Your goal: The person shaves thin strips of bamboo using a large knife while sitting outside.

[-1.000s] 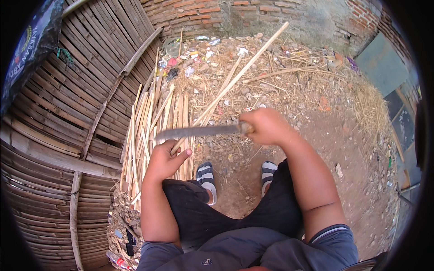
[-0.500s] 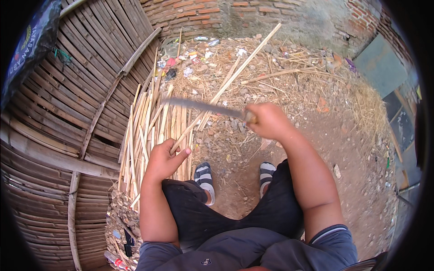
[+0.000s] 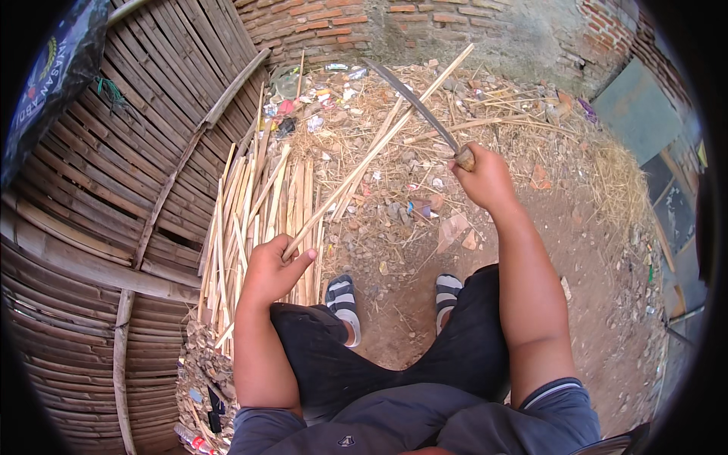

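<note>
My left hand (image 3: 279,267) is closed round the near end of a long pale bamboo strip (image 3: 364,164), which slants away to the far right. In my right hand (image 3: 485,176) is the wooden handle of a machete (image 3: 418,105). Its long, slightly curved dark blade points to the far left, and its middle passes over the far part of the strip in the picture; whether they touch I cannot tell. Beside and beyond my left hand lies a pile of split bamboo strips (image 3: 244,196).
A bamboo slat wall (image 3: 163,163) rises on the left, and a brick wall (image 3: 425,38) closes the far side. Straw, stones and litter (image 3: 318,110) cover the far ground. My sandalled feet (image 3: 345,307) stand between my hands. Boards (image 3: 641,110) lean at the right.
My right hand has moved right and away from me, and the machete has swung from pointing left to pointing far left. My left hand and the strip have barely moved.
</note>
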Tool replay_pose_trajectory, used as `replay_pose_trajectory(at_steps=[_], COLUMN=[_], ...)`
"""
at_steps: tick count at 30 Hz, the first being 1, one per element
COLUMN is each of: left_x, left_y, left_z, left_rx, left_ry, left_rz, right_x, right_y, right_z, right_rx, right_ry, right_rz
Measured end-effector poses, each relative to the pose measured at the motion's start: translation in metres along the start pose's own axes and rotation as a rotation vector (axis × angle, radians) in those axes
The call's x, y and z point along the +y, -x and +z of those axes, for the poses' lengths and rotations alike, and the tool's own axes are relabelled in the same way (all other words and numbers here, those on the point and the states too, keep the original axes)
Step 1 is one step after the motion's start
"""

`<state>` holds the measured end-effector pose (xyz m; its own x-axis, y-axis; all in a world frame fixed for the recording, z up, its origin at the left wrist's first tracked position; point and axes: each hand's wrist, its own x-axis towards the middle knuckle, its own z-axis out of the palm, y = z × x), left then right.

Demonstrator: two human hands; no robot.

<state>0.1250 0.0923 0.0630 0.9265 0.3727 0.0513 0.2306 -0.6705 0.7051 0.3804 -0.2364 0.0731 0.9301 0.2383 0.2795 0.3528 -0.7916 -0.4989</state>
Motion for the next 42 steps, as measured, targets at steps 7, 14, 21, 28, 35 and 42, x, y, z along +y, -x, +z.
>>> replay_pose_trajectory(at_steps=[7, 14, 21, 28, 35, 42], left_x=[-0.001, 0.001, -0.002, -0.008, -0.002, -0.003], left_y=[0.0, 0.002, -0.002, -0.003, 0.0, -0.001], left_z=[0.003, 0.002, 0.002, 0.005, 0.002, 0.0], left_rx=[-0.026, 0.007, -0.015, 0.05, 0.007, 0.025], left_ry=[-0.006, 0.046, -0.025, 0.032, 0.019, 0.001], left_rz=[-0.04, -0.026, 0.018, -0.003, 0.021, 0.006], right_x=[-0.055, -0.044, 0.0, -0.047, -0.056, -0.008], right_y=[0.039, 0.024, -0.003, 0.03, 0.039, 0.003], right_z=[0.013, 0.003, -0.003, 0.016, 0.007, -0.007], right_rx=[-0.325, -0.386, -0.001, -0.274, -0.383, -0.004], right_ry=[0.023, -0.034, -0.028, -0.029, 0.006, -0.148], right_rz=[-0.454, -0.373, 0.034, -0.402, -0.585, 0.009])
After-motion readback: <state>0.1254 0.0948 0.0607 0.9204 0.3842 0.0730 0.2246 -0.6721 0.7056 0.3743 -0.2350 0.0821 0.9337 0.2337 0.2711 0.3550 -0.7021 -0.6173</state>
